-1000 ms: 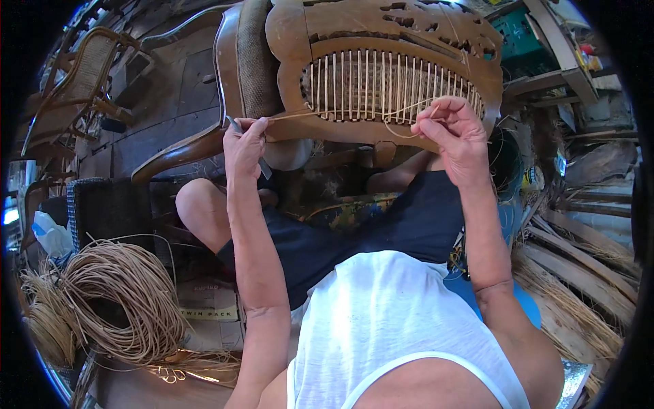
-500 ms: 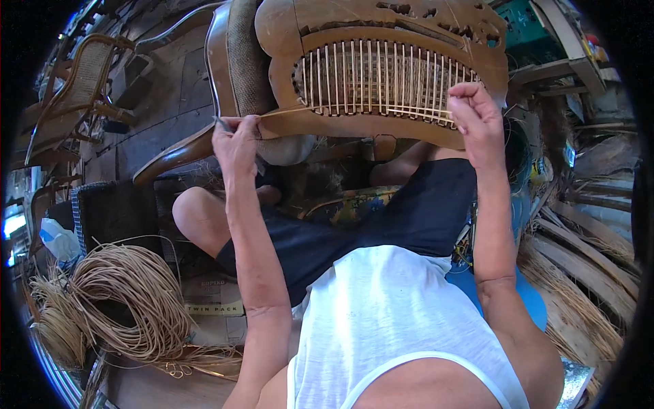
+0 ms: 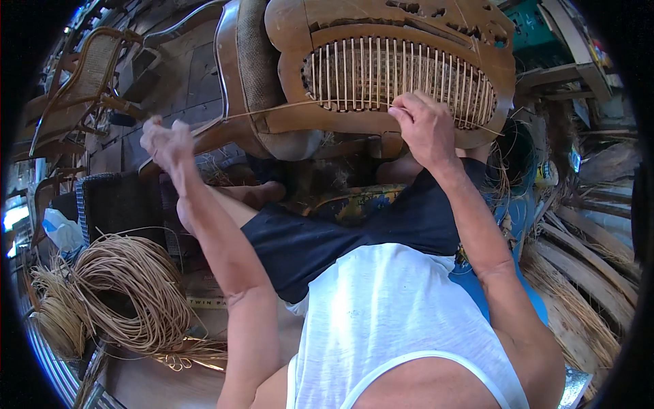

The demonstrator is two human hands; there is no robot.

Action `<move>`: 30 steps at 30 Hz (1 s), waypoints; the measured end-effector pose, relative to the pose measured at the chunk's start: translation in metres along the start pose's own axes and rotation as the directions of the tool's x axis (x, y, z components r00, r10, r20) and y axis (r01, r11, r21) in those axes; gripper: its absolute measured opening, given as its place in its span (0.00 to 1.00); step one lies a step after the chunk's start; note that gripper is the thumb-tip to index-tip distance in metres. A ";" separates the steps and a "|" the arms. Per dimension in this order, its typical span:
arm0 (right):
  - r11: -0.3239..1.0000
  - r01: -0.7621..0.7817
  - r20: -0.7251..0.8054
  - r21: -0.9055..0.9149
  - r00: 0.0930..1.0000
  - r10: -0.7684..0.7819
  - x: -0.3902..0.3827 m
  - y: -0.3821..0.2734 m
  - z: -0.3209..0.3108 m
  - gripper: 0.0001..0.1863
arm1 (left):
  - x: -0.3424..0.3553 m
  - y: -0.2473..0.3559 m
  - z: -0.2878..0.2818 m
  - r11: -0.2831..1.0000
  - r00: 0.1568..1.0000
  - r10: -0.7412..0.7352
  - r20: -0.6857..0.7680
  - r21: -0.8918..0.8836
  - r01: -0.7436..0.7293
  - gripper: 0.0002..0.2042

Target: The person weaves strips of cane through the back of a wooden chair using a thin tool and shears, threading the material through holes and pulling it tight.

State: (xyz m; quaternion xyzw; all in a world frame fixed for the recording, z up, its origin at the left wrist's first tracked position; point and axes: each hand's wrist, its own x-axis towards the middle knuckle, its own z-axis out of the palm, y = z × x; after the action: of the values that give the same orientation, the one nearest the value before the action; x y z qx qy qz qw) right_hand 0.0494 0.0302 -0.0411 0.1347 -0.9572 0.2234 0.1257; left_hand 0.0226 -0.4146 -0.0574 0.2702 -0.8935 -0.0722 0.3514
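Note:
A carved brown wooden chair frame [image 3: 327,121] lies across the far side of my lap. Its oval opening is strung with several pale upright cane strands [image 3: 371,68]. One long cane strand [image 3: 272,109] runs left from the opening's lower edge to my left hand [image 3: 170,146], which is smeared by motion but looks closed round it. Any tool in that hand cannot be made out. My right hand [image 3: 429,133] is at the opening's lower edge, thumb and forefinger pinched at the cane there, the other fingers curled.
A big coil of cane [image 3: 133,293] lies at the lower left, next to a smaller bundle [image 3: 60,324]. A woven-back chair [image 3: 88,78] stands at the far left. Wood strips [image 3: 586,266] are piled at right, near a green crate [image 3: 535,34].
My left hand has swung left and toward me, drawing the strand out longer. My right hand has moved left along the opening's lower edge. The chair frame sits slightly further right in view.

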 end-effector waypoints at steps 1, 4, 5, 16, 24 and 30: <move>1.000 0.006 0.003 0.005 1.000 -0.006 0.000 -0.002 0.001 0.08 | -0.007 0.022 -0.014 0.982 0.987 0.152 -0.055 -0.103 -0.157 0.13; 0.974 0.136 -0.175 -0.184 0.970 -0.169 0.001 -0.008 -0.007 0.06 | -0.042 0.100 -0.042 0.775 0.908 0.417 -0.029 -0.511 -0.372 0.13; 0.973 0.133 -0.175 -0.189 0.970 -0.167 0.001 -0.003 -0.007 0.06 | -0.055 0.117 -0.040 0.696 0.845 0.523 0.114 -0.628 -0.347 0.13; 0.987 0.158 -0.083 -0.002 0.984 -0.158 0.000 0.014 0.002 0.04 | -0.093 0.126 -0.026 0.771 0.619 0.595 0.514 -0.584 -0.256 0.09; 0.985 0.173 -0.023 -0.018 0.985 -0.173 0.002 0.018 0.001 0.03 | -0.063 0.089 -0.034 0.769 0.515 0.638 0.573 -0.514 -0.380 0.08; 0.986 0.161 -0.008 -0.034 0.987 -0.161 0.003 0.010 -0.003 0.05 | -0.025 0.035 -0.026 0.837 0.549 0.545 0.633 -0.446 -0.317 0.07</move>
State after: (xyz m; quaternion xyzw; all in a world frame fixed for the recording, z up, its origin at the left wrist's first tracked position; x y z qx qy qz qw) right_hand 0.0437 0.0396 -0.0412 0.2083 -0.9461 0.1971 0.1506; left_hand 0.0403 -0.3698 -0.0414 -0.0657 -0.9753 -0.2108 -0.0001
